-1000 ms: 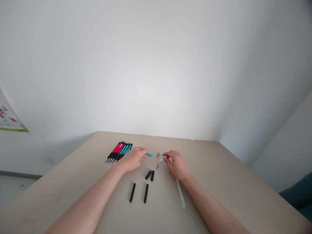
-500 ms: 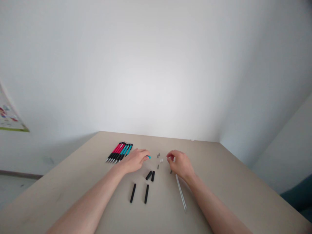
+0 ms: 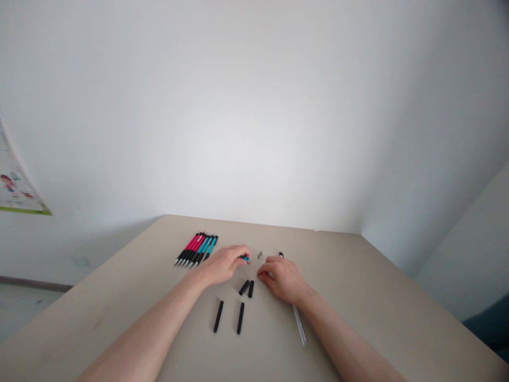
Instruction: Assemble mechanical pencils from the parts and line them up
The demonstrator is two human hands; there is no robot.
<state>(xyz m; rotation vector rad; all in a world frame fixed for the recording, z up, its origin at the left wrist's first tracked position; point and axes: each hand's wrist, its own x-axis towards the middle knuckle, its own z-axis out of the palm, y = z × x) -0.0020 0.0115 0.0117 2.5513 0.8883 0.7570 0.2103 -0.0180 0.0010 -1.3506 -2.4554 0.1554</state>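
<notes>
My left hand (image 3: 227, 263) is closed around a blue pen barrel (image 3: 245, 258); only its end shows past the fingertips. My right hand (image 3: 284, 277) rests low over the table to the right, thumb and fingertips pinched together at the tabletop; whatever is between them is too small to make out. Small grey pen parts (image 3: 260, 255) lie between the hands, farther back. Just beyond the right knuckles sits a small black piece (image 3: 281, 254). Two thin white refills (image 3: 299, 326) stick out from under the right wrist.
A row of red and blue pens with black grips (image 3: 194, 249) lies left of the left forearm. Two short black tubes (image 3: 251, 289) lie in front of the hands, with two longer black tubes (image 3: 240, 318) nearer me. Behind the table (image 3: 338, 254) rises a white wall.
My right hand has moved left and slightly nearer me, now covering the spot where small clear pieces lay. The black piece beyond it has come into view. My left hand shifted slightly right with the barrel.
</notes>
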